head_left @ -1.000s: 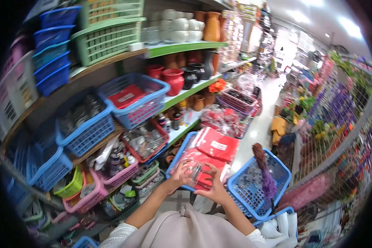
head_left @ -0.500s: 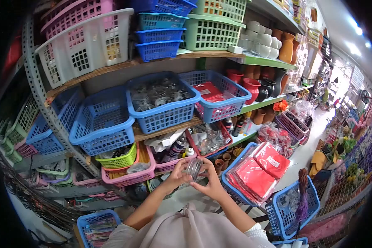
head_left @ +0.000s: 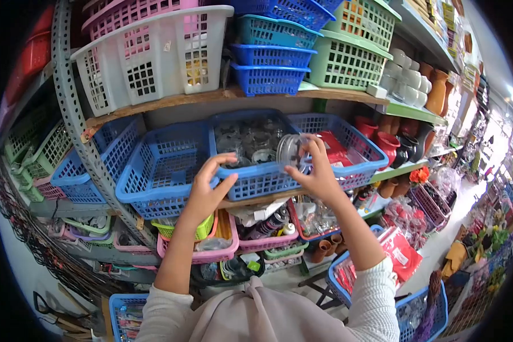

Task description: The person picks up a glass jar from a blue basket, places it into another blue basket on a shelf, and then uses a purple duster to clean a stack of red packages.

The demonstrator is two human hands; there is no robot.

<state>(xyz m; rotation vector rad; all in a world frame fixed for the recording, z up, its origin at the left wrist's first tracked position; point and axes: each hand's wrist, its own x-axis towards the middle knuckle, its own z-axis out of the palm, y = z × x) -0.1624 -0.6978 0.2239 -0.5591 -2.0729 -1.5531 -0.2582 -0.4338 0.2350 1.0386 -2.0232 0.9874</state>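
Note:
My right hand (head_left: 314,171) grips a small stack of clear round plastic pieces (head_left: 290,150) at the front right of a blue basket (head_left: 262,185). More clear round pieces (head_left: 251,139) fill that basket. Near its front left corner is my left hand (head_left: 212,185), fingers apart, holding nothing. To the left stands another blue basket (head_left: 168,165), with its bare slatted floor showing. On the right, a blue basket (head_left: 356,171) holds red packets (head_left: 332,149).
A perforated metal post (head_left: 88,137) rises at the left. Above runs a wooden shelf (head_left: 211,98) with stacked baskets. Lower down are a pink basket (head_left: 199,255) and clay pots (head_left: 320,249). Vases (head_left: 386,151) stand at the right.
Both hands have risen from in front of my body to the middle shelf. The left hand has let go of the clear stack, which is now in my right hand only. The view has shifted left.

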